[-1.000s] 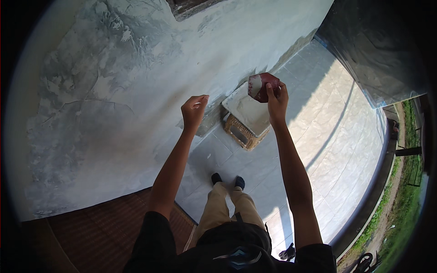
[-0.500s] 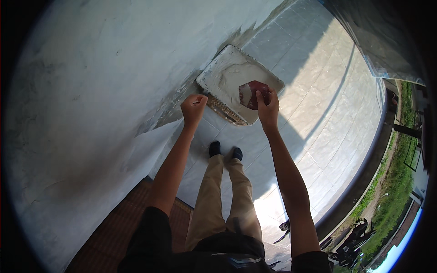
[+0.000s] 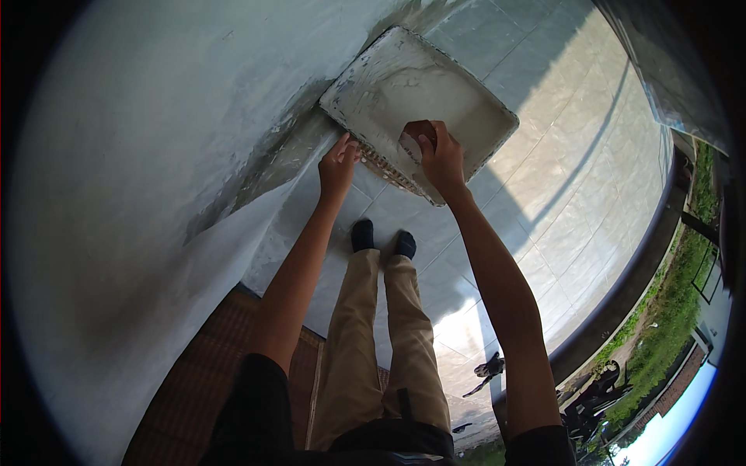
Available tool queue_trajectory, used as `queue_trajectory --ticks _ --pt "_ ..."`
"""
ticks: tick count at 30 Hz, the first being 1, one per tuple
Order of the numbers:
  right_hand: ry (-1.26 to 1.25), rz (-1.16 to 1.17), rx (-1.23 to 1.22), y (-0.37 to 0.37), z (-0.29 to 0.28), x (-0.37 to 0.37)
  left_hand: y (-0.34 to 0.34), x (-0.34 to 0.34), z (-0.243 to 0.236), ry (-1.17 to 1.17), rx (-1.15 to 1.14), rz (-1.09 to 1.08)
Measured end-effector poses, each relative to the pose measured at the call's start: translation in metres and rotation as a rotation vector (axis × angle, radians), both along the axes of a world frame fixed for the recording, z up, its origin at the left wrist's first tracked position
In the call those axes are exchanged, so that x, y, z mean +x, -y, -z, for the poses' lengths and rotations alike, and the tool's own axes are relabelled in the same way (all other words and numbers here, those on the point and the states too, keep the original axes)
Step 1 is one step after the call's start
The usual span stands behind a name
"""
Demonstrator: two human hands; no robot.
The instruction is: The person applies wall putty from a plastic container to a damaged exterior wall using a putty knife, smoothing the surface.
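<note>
My right hand (image 3: 443, 159) grips a dark red, flat, angular spreader (image 3: 420, 133) with pale paste on its left side. It is inside a white, paste-smeared square tray (image 3: 497, 128), over the wet greyish-white paste (image 3: 423, 85). Part of the spreader is hidden behind my fingers. Beside the tray's near left rim is my left hand (image 3: 339, 167), its fingers loosely bent and apart, with nothing visible in them. Whether its fingertips touch the rim I cannot tell.
A patchy plastered wall (image 3: 179, 132) rises on the left. Under the tray shows a brownish ribbed support (image 3: 388, 169). Grey tiles (image 3: 536, 46) cover the floor. A brown woven mat (image 3: 194, 373) lies lower left, and a motorbike (image 3: 594, 400) stands outside, lower right.
My right hand has lowered the spreader into the tray. My left hand has loosened from a fist and come up beside the rim. The tray appears larger and higher in view.
</note>
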State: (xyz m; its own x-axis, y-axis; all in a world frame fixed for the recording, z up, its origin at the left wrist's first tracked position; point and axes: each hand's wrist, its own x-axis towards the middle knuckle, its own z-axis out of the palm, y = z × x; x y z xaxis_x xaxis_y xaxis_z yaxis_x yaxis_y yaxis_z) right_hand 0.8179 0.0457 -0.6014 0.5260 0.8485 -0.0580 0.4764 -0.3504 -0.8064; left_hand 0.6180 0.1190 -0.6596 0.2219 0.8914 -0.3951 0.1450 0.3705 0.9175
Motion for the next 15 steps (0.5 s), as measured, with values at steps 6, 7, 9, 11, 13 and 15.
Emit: queue_trajectory --ticks 6,7,9,11,13,15 --pt "0.059 -0.042 -0.038 -0.005 0.014 0.003 -0.005 0.008 0.015 0.001 -0.018 0.047" --pt "0.073 -0.041 -0.069 -0.005 0.015 0.003 -0.005 0.011 0.016 0.012 -0.015 0.027" --pt "0.078 -0.041 -0.093 -0.007 0.015 -0.001 -0.008 0.010 0.019 0.017 -0.010 0.006" --pt "0.089 -0.040 -0.120 -0.006 0.017 -0.002 -0.011 0.010 0.022 0.028 -0.001 0.036" --pt "0.068 -0.048 -0.094 -0.004 0.021 0.001 -0.010 0.011 0.023 0.008 0.022 0.050" --pt "0.061 -0.054 -0.090 -0.004 0.023 0.004 -0.010 0.012 0.022 -0.016 0.050 0.063"
